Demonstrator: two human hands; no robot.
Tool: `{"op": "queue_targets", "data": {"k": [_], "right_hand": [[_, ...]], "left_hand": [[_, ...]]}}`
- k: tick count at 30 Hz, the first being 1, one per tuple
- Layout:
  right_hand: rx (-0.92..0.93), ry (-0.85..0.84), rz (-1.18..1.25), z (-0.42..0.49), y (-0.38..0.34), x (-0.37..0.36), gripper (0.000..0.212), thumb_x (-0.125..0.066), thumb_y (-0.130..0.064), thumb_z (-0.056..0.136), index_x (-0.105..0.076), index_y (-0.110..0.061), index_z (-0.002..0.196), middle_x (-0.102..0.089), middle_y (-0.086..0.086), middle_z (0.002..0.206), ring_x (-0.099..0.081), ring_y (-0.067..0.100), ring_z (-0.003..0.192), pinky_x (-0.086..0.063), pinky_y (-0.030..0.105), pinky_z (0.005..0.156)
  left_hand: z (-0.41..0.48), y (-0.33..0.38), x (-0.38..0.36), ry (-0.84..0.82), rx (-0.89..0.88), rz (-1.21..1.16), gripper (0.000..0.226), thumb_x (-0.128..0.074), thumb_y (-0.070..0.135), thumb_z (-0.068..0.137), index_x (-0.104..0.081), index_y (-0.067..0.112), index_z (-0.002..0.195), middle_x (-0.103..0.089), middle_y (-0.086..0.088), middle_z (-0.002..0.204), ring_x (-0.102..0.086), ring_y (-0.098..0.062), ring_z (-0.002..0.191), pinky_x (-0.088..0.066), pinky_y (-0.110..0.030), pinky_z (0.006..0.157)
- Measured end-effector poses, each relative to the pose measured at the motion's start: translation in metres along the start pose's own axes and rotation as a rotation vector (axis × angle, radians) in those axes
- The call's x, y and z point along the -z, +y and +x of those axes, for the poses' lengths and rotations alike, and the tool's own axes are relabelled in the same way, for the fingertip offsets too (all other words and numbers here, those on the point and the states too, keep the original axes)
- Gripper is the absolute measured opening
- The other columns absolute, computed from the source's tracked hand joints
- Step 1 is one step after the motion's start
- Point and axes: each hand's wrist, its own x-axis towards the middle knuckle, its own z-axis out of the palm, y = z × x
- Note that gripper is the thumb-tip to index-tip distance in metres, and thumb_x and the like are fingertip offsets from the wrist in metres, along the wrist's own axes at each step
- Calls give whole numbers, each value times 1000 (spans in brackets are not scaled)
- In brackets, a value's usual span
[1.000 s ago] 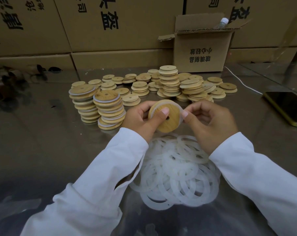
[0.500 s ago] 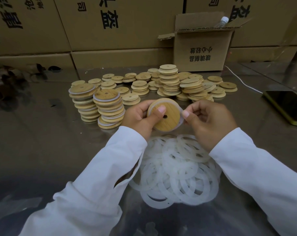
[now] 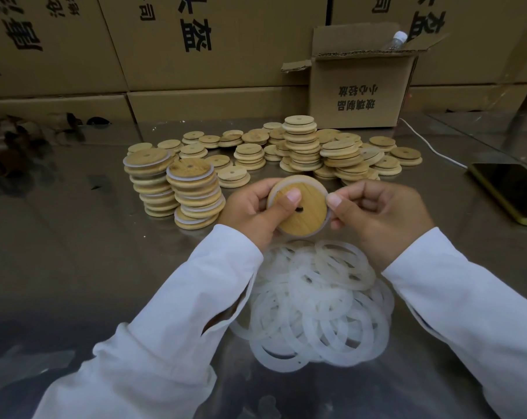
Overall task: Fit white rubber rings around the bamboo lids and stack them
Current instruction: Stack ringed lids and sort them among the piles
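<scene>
A round bamboo lid (image 3: 309, 214) with a small centre hole is held up between both hands above the table, a white rubber ring showing around its rim. My left hand (image 3: 254, 211) grips its left side, thumb pressed on the face. My right hand (image 3: 380, 214) pinches the lid's right edge and the ring. A heap of loose white rings (image 3: 316, 306) lies just below the hands. Two stacks of ringed lids (image 3: 177, 182) stand to the left. Several piles of bare lids (image 3: 304, 149) sit behind.
A small open cardboard box (image 3: 359, 86) with a bottle in it stands at the back right, before a wall of large cartons (image 3: 195, 49). A phone (image 3: 510, 189) and a white cable (image 3: 428, 146) lie at the right on the shiny metal table (image 3: 74, 252).
The lid has turned slightly in my hands and the ring sits further round its rim. Both hands stay in nearly the same place.
</scene>
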Motion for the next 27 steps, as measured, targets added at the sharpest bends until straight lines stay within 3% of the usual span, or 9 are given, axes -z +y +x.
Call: {"op": "queue_targets", "data": {"k": [6, 8, 10, 13, 16, 21, 23, 25, 27], "right_hand": [[1, 36, 28, 2, 2, 1, 12, -68, -10, 79, -67, -17, 69, -64, -11, 53, -57, 1, 48, -46, 10, 54], [-12, 49, 3, 2, 4, 2, 13, -69, -11, 78, -66, -19, 68, -64, -12, 53, -58, 1, 48, -46, 9, 54], [-33, 53, -21, 2, 7, 2, 13, -70, -12, 78, -66, -20, 68, -64, -10, 54, -58, 0, 48, -47, 9, 54], [-47, 44, -51, 3, 10, 3, 13, -70, -14, 78, -66, -20, 68, -64, -6, 60, -58, 0, 49, -47, 9, 55], [-49, 43, -62, 4, 11, 2, 13, -70, -14, 78, -66, -20, 67, -64, -4, 61, -58, 0, 49, -47, 9, 54], [-48, 43, -68, 5, 12, 4, 13, -69, -13, 78, -66, -19, 67, -63, -2, 62, -58, -1, 48, -46, 8, 54], [-52, 48, -62, 5, 12, 4, 13, -69, -13, 78, -66, -19, 68, -64, -1, 62, -58, -1, 48, -46, 8, 54], [-58, 49, -64, 5, 13, 4, 13, -69, -14, 78, -66, -19, 67, -64, -1, 63, -59, 0, 48, -46, 8, 54], [-64, 49, -75, 5, 14, 4, 13, -70, -14, 78, -66, -20, 67, -65, -1, 64, -59, 0, 49, -47, 8, 54]], "left_hand": [[2, 2, 4, 89, -22, -23, 23, -73, 25, 69, -69, 22, 92, -71, 2, 85, -66, -19, 88, -54, -42, 81], [3, 7, 10, 179, -115, 0, 23, -75, 26, 71, -68, 26, 93, -72, 8, 88, -66, -12, 93, -53, -32, 84], [4, 16, 18, 313, -217, 64, 19, -70, 24, 75, -66, 29, 93, -71, 18, 81, -64, 3, 83, -49, -14, 74], [7, 22, 33, 549, -292, 87, 19, -71, 21, 78, -66, 27, 96, -69, 15, 80, -64, 4, 75, -50, -12, 66], [9, 23, 47, 736, -210, -26, 24, -72, 21, 78, -65, 22, 101, -67, 10, 83, -66, -1, 69, -53, -17, 61], [19, 17, 72, 857, 35, -193, 12, -70, 12, 79, -66, 22, 84, -65, 6, 76, -64, -4, 53, -48, -11, 50], [25, 18, 79, 800, 107, -246, 11, -64, 7, 84, -65, 12, 94, -66, 4, 78, -62, -4, 47, -47, -11, 48], [31, 14, 83, 696, 135, -265, 29, -54, 6, 90, -53, 6, 119, -67, 7, 68, -62, -5, 52, -48, -12, 52], [33, 12, 88, 695, 140, -273, 22, -53, 10, 92, -52, 8, 114, -66, 7, 64, -60, -6, 65, -48, -12, 55]]}}
